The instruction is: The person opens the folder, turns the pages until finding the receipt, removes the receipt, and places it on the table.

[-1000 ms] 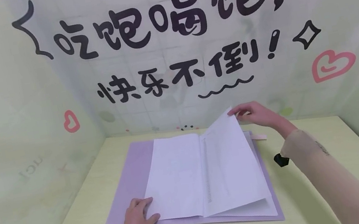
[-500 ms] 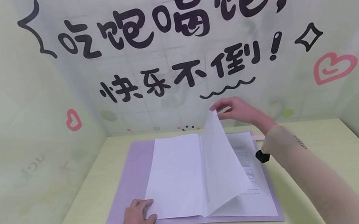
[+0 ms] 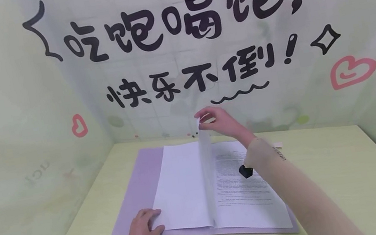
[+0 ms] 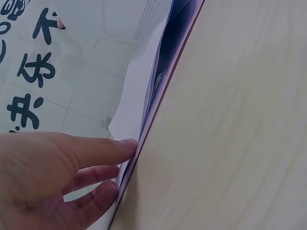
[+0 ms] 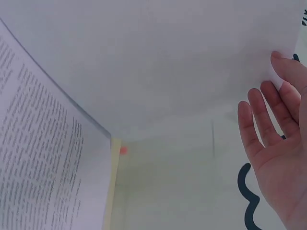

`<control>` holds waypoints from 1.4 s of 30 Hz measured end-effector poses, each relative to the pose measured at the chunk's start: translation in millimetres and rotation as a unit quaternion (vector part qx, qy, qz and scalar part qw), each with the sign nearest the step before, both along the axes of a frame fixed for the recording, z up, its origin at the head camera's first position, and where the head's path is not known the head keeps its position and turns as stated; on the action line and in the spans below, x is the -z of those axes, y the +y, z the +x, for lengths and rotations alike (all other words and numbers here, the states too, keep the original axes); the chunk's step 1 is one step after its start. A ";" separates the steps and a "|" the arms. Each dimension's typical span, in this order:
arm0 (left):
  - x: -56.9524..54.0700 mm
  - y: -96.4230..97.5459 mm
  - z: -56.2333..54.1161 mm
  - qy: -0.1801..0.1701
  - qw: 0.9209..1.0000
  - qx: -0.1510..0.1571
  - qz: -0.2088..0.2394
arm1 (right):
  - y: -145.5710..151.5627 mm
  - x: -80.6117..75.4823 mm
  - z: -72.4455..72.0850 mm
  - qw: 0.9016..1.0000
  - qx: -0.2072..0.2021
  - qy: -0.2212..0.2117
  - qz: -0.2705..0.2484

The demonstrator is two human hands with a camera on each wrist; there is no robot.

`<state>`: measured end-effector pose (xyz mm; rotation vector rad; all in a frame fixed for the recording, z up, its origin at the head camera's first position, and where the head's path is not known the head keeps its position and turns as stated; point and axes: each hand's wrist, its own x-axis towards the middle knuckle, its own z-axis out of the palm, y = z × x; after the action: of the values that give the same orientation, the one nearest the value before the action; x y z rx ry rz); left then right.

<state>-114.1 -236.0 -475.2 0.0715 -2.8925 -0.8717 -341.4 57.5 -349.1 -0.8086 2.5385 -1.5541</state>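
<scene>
Lying open on the pale surface [image 3: 332, 163], the purple folder [image 3: 139, 193] serves here as a clock dial, with twelve o'clock towards the lettered backdrop [image 3: 158, 118]. Its bare purple flap fills the nine o'clock side. At about eight o'clock, the left hand [image 3: 141, 230] rests at the near outer corner of the blank page [image 3: 181, 186], thumb and index finger spread apart and the fingers loosely bent. It grips nothing that I can make out; how firmly it presses, I cannot tell. At the middle, a raised sheet [image 3: 209, 172] stands nearly edge-on along the fold. Just past twelve o'clock, the right hand [image 3: 220, 122] pinches that sheet's far top corner between thumb and fingertips, its other fingers apart. Towards three o'clock lies the printed page [image 3: 237, 193], partly covered by the beige sleeve [image 3: 290, 183], and a pale tab [image 3: 279, 144] shows at two o'clock.

The step in hand looks like turning a leaf, roughly midway. Finishing it would likely call for guiding the corner towards ten o'clock, keeping the pinch light, and letting the left hand make room before smoothing the sheet flat.
</scene>
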 end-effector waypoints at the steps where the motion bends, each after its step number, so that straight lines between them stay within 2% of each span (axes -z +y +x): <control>1: 0.1 -0.2 0.2 0.000 1.000 0.000 0.002 | -4.5 2.6 -0.3 1.000 0.002 -0.001 -0.006; 6: 1.9 -2.4 -0.7 0.005 1.000 0.007 0.005 | -25.3 17.4 -2.7 0.999 0.000 -0.006 -0.038; 11: 2.9 -4.0 -1.7 0.007 1.000 -0.003 0.020 | -46.6 31.0 -2.7 0.999 -0.015 -0.010 -0.049; 16: 4.5 -6.2 -3.0 0.009 0.999 -0.005 0.044 | -66.9 46.4 -1.4 0.999 -0.032 0.006 -0.025; 22: 3.5 -7.9 -5.6 -0.025 0.997 -0.007 0.074 | -83.4 71.0 1.5 0.999 -0.034 0.020 -0.011; 27: 2.2 -9.3 -4.0 -0.035 0.996 -0.012 0.085 | -96.3 90.7 3.5 0.998 -0.043 0.039 0.010; 37: 0.3 -12.9 0.1 -0.024 0.994 -0.006 0.103 | -110.2 119.1 8.5 0.997 -0.063 0.023 0.046; 42: 0.1 -15.0 -0.5 -0.046 0.992 -0.002 0.119 | -112.9 132.2 10.5 0.995 -0.069 0.012 0.071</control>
<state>-114.6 -251.0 -475.3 0.1430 -2.8543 -1.2415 -330.9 -55.4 -481.2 -0.9656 2.5140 -1.3163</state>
